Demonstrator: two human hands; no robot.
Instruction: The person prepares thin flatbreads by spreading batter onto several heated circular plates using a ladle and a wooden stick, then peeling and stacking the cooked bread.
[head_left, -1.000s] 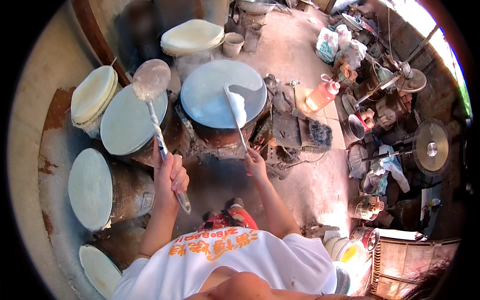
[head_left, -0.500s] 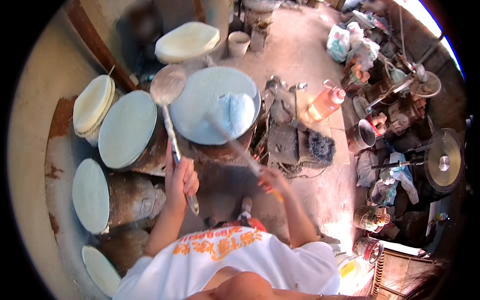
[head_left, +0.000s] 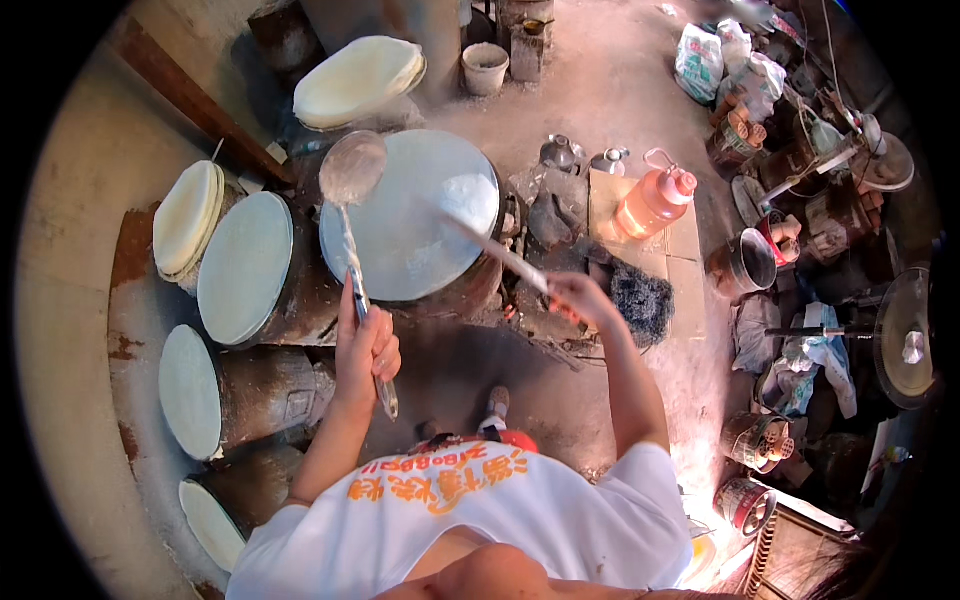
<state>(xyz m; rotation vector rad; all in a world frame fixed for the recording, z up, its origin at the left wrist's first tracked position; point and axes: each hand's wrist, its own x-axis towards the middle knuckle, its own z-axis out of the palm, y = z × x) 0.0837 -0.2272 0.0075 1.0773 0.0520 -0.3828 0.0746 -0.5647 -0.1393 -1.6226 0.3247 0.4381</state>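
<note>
My left hand (head_left: pixel 367 345) is closed around the handle of a long metal ladle (head_left: pixel 353 168). The ladle's bowl, coated in pale residue, is over the left edge of a large round griddle (head_left: pixel 400 250). A thin pale layer, apparently batter, covers the griddle, with a lighter patch toward its upper right. My right hand (head_left: pixel 582 300) grips a long, flat spatula-like stick (head_left: pixel 495 252). Its far end reaches over the griddle's right side and is blurred by motion, so I cannot tell whether it touches the layer.
More round griddles on drum-like stoves curve along the left, including a pale-topped one (head_left: pixel 245 268). Stacked flat rounds (head_left: pixel 360 82) lie behind. A pink water bottle (head_left: pixel 657 205) stands on cardboard at right, near a dark brush-like bundle (head_left: pixel 642 303). A fan (head_left: pixel 905 338) is far right.
A bright, raised-looking patch at the griddle's right now appears flatter and fainter. My right hand and the stick have moved up and right. The ladle stays over the griddle's left edge.
</note>
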